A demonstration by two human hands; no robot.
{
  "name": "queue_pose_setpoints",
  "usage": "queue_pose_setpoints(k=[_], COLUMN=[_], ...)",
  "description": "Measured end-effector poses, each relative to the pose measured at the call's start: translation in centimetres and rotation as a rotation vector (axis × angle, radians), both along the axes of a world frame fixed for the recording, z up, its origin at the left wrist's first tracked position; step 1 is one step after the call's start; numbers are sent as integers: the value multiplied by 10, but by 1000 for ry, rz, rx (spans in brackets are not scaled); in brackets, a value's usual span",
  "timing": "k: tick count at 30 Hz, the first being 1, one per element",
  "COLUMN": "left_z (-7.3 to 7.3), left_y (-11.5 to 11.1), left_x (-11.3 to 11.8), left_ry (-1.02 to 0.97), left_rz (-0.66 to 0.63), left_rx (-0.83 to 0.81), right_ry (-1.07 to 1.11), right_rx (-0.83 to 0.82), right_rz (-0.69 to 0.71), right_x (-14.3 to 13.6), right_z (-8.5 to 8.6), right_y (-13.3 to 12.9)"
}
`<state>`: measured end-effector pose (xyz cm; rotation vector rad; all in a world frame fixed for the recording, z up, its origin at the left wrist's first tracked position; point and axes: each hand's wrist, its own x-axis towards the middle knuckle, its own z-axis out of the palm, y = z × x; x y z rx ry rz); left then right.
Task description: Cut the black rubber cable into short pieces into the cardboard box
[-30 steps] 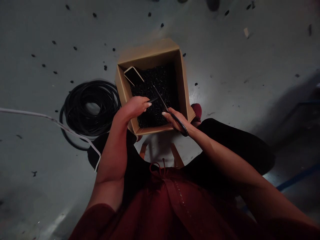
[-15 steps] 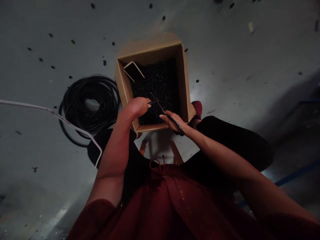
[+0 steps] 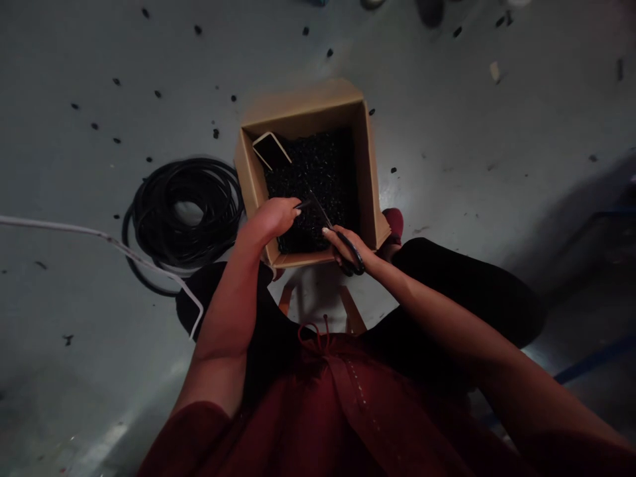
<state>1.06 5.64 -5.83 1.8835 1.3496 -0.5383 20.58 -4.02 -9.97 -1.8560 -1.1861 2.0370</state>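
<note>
Over the cardboard box (image 3: 375, 179), my left hand (image 3: 281, 215) is closed on a thin black tube (image 3: 303, 205), whose end sticks out past the fingertips. My right hand (image 3: 348, 244) grips a pair of scissors (image 3: 354, 250) by the black handles. Their blades point up and left, close to the tube's end; whether they touch it I cannot tell. Many small black cut pieces (image 3: 322, 159) fill the bottom of the box. A dark flat rectangle with a pale edge, like a phone (image 3: 271, 151), leans in its far left corner.
Left of the box lies a coil of black tubing (image 3: 149, 225) on the grey floor. A white cable (image 3: 124, 250) crosses from the left to my knee. Loose black bits (image 3: 197, 30) are scattered about. My legs flank the box, and a blue bar (image 3: 596, 358) is at right.
The view has shifted, so the box and coil appear slightly lower and further right. The scissors' handles look spread wider apart. My left hand stays in nearly the same place.
</note>
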Motion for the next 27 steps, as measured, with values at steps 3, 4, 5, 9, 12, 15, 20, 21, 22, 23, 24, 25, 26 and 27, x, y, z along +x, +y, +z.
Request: queue_pose_setpoints(k=[3, 4, 5, 9, 12, 15, 20, 21, 22, 23, 24, 25, 26, 27], left_z=[6, 8, 11, 18, 20, 19, 17, 17, 16, 16, 17, 17, 18, 19], left_y=[3, 4, 5, 7, 8, 8, 6, 6, 6, 6, 7, 7, 7, 8], left_x=[-2, -2, -2, -1, 0, 0, 0, -1, -1, -1, -1, -2, -2, -1], left_ry=[-108, -129, -147, -212, -258, -310, -353, -364, -374, -378, -378, -374, -368, -363], left_rz=[140, 174, 196, 206, 211, 204, 192, 187, 179, 172, 165, 157, 148, 138], left_rx=[92, 109, 118, 112, 85, 42, -23, -31, -36, -42, -48, -56, -66, -76], right_ry=[80, 95, 105, 107, 102, 116, 114, 117, 120, 123, 124, 124, 124, 125], right_rx=[12, 22, 35, 100, 170, 214, 223, 224, 226, 226, 225, 224, 223, 221], right_rz=[-105, -134, -154, -112, -9, 54, 55, 55, 57, 59, 62, 64, 67, 70], right_x=[2, 3, 5, 10, 13, 14, 15, 15, 16, 16, 17, 17, 17, 17], right_z=[5, 8, 10, 15, 15, 16, 21, 22, 22, 23, 23, 23, 24, 24], right_y=[8, 11, 15, 23, 22, 21, 22, 22, 22, 23, 23, 23, 23, 23])
